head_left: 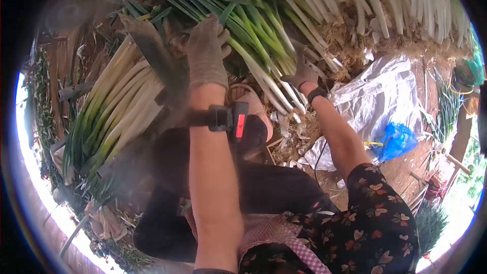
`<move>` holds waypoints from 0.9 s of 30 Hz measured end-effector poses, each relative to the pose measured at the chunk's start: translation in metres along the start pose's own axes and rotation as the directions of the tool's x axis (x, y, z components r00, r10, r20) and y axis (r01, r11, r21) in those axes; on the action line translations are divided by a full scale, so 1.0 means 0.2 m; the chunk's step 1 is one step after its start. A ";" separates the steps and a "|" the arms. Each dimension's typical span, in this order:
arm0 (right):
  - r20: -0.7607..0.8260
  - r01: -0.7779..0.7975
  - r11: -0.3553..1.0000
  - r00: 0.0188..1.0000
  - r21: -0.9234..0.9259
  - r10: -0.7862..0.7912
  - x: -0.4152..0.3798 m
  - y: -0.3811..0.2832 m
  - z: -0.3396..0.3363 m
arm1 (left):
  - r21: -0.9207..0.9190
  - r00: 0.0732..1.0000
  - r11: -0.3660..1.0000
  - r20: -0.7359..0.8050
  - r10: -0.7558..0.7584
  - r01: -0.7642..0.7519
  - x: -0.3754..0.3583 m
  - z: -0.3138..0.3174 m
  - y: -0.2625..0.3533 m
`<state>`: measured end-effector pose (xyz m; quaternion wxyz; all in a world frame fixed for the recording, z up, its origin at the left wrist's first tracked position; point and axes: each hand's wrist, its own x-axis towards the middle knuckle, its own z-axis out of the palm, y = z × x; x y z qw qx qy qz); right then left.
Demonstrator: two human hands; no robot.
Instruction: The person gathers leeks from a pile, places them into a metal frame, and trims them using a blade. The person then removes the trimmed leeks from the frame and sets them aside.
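My left hand (207, 53), in a grey-brown glove, lies back-up at the left edge of a loose bunch of long green onions (261, 68). Its fingers are slightly apart, with the tips beside the green leaves. My right hand (303, 73), also gloved, is at the white lower stalks of this bunch, thumb and fingers around some of them. Its fingertips are partly blurred. The roots of the bunch point toward my foot (242, 96). Left of my left hand rests a thick bundle of green onions (116, 99), with a dark flat piece (149, 45) across its white ends.
A big row of green onions with dirty roots (365, 30) lies at the back right. Beside my right forearm is a crumpled whitish plastic sheet (378, 89) with a blue plastic bag (398, 141) on it. Trimmed leaves (53, 96) litter the ground at left.
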<state>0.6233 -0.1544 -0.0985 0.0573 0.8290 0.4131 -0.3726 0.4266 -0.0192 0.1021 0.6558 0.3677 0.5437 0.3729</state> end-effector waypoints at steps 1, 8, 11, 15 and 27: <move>-0.014 -0.047 0.996 0.999 0.070 0.048 -0.03 -0.01 0.02 | 0.000 1.000 1.000 -0.004 -0.004 0.004 0.00 0.01 -0.01; -0.121 -0.070 0.986 0.991 -0.149 0.052 -0.14 -0.03 0.16 | -0.177 0.991 0.979 -0.071 -0.111 0.097 0.05 0.03 -0.10; -0.122 -0.137 0.984 0.985 -0.111 0.123 -0.09 -0.01 0.18 | -0.040 0.982 0.988 -0.109 -0.155 0.151 0.07 0.00 -0.14; -0.045 0.043 0.999 0.998 0.033 -0.041 0.00 0.12 0.17 | 0.367 0.993 0.930 0.119 -0.020 -0.025 0.32 -0.16 -0.58; 0.095 0.356 0.632 0.820 0.688 -0.565 -0.55 0.01 -0.40 | 0.028 0.858 0.896 0.279 -0.432 0.442 0.07 0.18 -0.77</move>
